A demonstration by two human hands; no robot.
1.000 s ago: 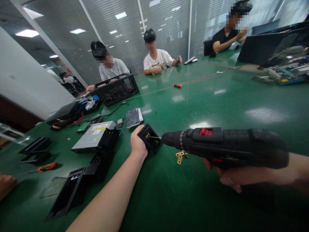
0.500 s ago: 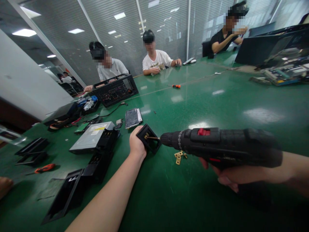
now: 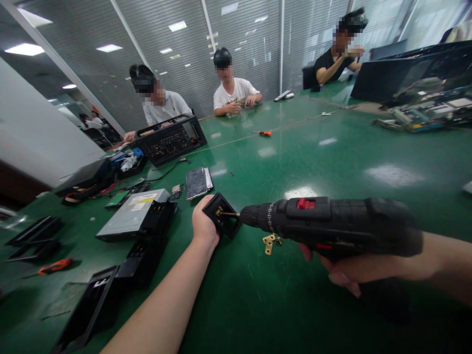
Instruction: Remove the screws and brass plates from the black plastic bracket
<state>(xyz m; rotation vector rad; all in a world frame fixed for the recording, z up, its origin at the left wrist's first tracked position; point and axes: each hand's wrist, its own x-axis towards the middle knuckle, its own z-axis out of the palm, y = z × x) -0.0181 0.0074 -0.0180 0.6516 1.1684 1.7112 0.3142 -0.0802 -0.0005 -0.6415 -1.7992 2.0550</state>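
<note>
The left hand (image 3: pixel 205 223) grips a black plastic frame (image 3: pixel 224 228), tilted over the green tabletop (image 3: pixel 295 314), fingers largely hidden behind it. The right hand (image 3: pixel 359 270) is wrapped around the handle of a cordless drill (image 3: pixel 320 216), its bit (image 3: pixel 230 214) directed at brass-coloured hardware (image 3: pixel 219 211) inside the frame; contact cannot be confirmed. Perforated brass-coloured plates (image 3: pixel 269 245) lie near the chuck (image 3: pixel 254 217).

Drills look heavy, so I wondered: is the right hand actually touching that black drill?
Touching: the head view shows the right hand gripping the black drill just beneath its body.
</note>
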